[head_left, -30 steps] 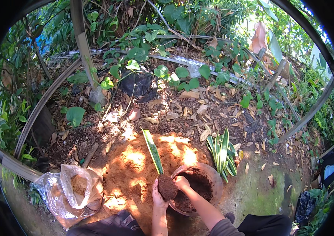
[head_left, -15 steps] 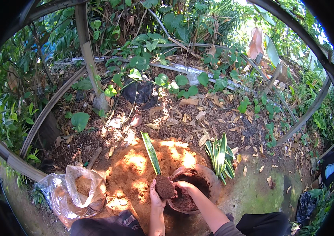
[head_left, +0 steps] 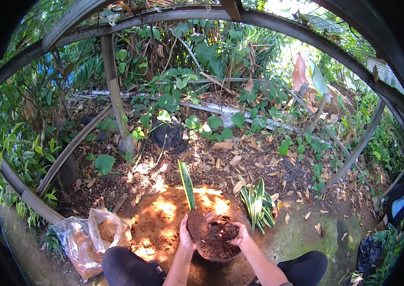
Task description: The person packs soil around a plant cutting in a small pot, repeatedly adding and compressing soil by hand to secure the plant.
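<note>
My left hand [head_left: 186,234] is closed around a rounded mass of brown soil [head_left: 197,226]; whether a pot lies under it, I cannot tell. From its top rises a single upright snake plant leaf [head_left: 187,186], green with pale yellow edges. Over the right part of a round basin [head_left: 247,220], my right hand [head_left: 243,236] curls its fingers about a dark soil clump [head_left: 228,232]. More dark, crumbly soil lies in the basin, between my knees. Several cut snake plant leaves [head_left: 258,202] lie in a bunch just beyond the basin's right side.
A mound of orange-brown soil [head_left: 164,209] spreads behind and left of the basin. Farther left sits a clear plastic bag [head_left: 80,243] with brown material inside. Dry leaves, vines and a curved wooden frame [head_left: 75,152] stand beyond. A black plastic bag [head_left: 369,250] lies far right.
My right hand has come up from inside the basin and now holds a soil clump at its right side. The left hand keeps the soil mass and leaf. The view has tilted upward.
</note>
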A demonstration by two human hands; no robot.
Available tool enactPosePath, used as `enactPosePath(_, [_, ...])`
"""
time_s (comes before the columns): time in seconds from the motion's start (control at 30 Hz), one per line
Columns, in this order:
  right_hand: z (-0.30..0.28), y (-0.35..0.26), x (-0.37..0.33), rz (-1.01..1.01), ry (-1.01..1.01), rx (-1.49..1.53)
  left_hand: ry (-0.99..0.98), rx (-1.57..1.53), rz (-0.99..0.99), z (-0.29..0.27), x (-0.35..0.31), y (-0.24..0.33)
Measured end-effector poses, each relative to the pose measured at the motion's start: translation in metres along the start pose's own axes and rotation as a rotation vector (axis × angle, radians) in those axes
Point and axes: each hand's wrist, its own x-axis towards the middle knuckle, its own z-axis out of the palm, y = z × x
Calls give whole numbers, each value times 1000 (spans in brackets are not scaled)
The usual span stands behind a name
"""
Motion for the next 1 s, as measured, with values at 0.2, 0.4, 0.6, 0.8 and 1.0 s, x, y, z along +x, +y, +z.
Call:
enactPosePath(0.2, [30,-24,-45,-88,-38,-426,-29,71,-95,26,6,5])
enactPosePath(0.4, [44,-22,-77,-348,104,-849,-50,193,-207,9,6,-2])
enactPosePath(0.6, [55,-28,-90,-174,-100,-441,-32,179,-192,7,10,0])
enactPosePath(0.8, [49,-21,-76,-383,14,-914,-16,182,-148,11,14,4])
enactPosePath(1.0, [24,-10,-58,-814,226,-1762,12,195,-154,5,18,-1])
